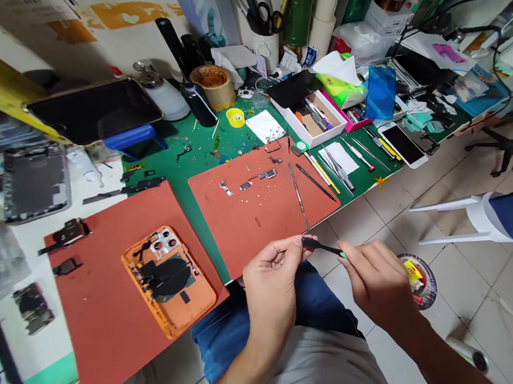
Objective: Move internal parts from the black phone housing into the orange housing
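Left hand [273, 285] in close, fingers pinched on one end of a slim black tool [325, 247]; right hand [378, 280] has its fingers closed round the green-marked end, likely steadying it between them, in front of the bench [201, 228]. Orange phone housing [198, 308] lies inside-up on the left mat [98, 306], perhaps for access; small metal parts [267, 174] sit grouped on the right mat [233, 231], presumably against loss.

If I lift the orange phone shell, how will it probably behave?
The shell probably feels stiff: a raised rim surrounds it. Lying flat on the mat, it seems unlikely to roll. Its thin black parts may be fragile.
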{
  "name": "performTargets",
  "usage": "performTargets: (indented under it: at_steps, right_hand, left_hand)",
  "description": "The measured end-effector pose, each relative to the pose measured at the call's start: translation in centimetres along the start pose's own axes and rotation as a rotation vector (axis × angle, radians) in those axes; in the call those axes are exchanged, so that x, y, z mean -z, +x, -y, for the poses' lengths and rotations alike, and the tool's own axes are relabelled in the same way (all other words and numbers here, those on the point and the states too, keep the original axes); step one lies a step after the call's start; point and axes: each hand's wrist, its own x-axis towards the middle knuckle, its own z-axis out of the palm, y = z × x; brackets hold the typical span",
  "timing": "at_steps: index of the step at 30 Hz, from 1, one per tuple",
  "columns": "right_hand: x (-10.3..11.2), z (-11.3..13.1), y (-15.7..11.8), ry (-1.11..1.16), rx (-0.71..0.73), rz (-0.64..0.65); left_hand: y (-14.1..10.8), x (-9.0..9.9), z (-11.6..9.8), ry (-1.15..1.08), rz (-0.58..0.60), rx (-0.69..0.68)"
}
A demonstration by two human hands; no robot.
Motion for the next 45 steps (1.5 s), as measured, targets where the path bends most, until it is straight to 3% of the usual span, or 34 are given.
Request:
performTargets:
  at_steps: [9,20,33,36,40,45]
  right_hand:
    - [0.4,0.1,0.3,-0.034,0.011,0.057]
    - [0.3,0.2,0.4,0.010,-0.020,0.052]
    - [0.2,0.0,0.2,-0.010,0.068,0.002]
    - [0.7,-0.1,0.5,0.193,-0.078,0.039]
    - [1.1,1.3,2.1,0.567,-0.272,0.178]
    - [1.4,1.6,2.4,0.548,-0.271,0.203]
  left_hand:
    - [0.0,0.2,-0.5,0.014,-0.019,0.024]
    - [-0.1,0.4,-0.7,0.009,-0.017,0.011]
    - [-0.4,0.9,-1.0,0.038,-0.026,-0.009]
    - [-0.5,1.0,-0.9,0.024,0.012,-0.044]
    - [-0.7,0.9,-0.3,0.070,0.033,-0.129]
    - [-0.6,0.9,0.1,0.036,0.070,-0.129]
